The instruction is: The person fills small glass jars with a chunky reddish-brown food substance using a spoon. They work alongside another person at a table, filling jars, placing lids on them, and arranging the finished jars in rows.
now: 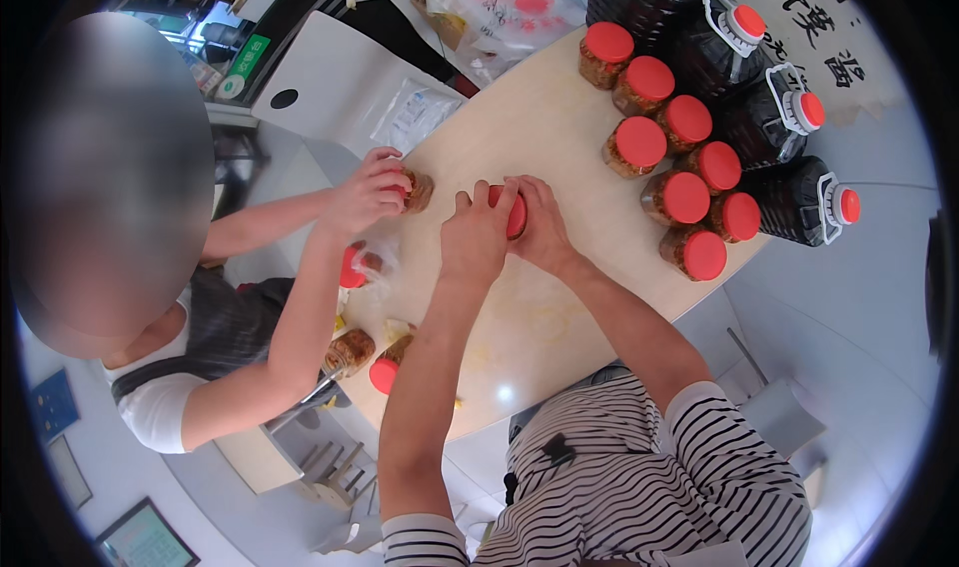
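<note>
Pale wood-toned table [544, 317] spreads beneath the fingers and out around them. To their left, a co-worker [240, 322] in a dark apron leans in at its edge. Well to the right of the fingers and beyond them, four large dark jugs [769, 117] stand in a row, red caps showing on three. Left hand [473, 232] and right hand [539, 222] come together over the tabletop, fingers bent and pressed round opposite sides of a red-lidded jar [516, 215], which sits between them. Eight filled jars [679, 199] with red lids cluster between the right fingers and the jugs. Just left of the left fingers, the co-worker handles another jar [418, 193]; a brown-filled jar [350, 352] stands farther back toward the wearer, left of the forearm.
</note>
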A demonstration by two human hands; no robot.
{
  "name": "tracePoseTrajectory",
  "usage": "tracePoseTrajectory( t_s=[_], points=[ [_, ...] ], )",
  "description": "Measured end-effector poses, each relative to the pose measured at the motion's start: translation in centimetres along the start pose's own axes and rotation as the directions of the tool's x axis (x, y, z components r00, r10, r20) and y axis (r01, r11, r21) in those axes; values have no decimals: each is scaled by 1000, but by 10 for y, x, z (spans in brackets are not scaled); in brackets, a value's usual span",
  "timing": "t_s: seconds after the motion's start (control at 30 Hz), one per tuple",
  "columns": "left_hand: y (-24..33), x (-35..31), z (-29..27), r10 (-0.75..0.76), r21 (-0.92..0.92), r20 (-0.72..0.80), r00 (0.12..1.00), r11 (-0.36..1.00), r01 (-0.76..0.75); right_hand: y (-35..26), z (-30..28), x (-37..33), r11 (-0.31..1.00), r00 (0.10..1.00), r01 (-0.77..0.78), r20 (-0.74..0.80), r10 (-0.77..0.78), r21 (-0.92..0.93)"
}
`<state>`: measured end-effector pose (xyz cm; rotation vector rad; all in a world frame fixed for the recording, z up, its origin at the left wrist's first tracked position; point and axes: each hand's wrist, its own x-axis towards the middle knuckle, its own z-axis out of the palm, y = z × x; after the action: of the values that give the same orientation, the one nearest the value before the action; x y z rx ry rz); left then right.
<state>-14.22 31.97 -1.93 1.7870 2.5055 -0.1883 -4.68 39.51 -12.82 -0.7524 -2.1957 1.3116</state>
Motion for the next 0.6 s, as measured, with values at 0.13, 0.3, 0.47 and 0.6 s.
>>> tracePoseTrajectory(
  t_s=[0.13,0.3,0.47,0.6],
  points=[
    [5,5,-9,-233,-158,68,970,958,241,4,2,-2,999,999,31,-8,-31,-20],
    [3,-1,0,-442,-409,7,897,817,406,7,1,-3,998,998,62,-23,-62,23],
    [-22,-14,-9,-550,-850,295,782,224,478,-9,-17,-5,996,994,-42,105,34,81],
    [-39,-37,-4,-476,-886,462,749,-284,367,-35,-41,0,1000,991,5,137,-6,8]
  ],
)
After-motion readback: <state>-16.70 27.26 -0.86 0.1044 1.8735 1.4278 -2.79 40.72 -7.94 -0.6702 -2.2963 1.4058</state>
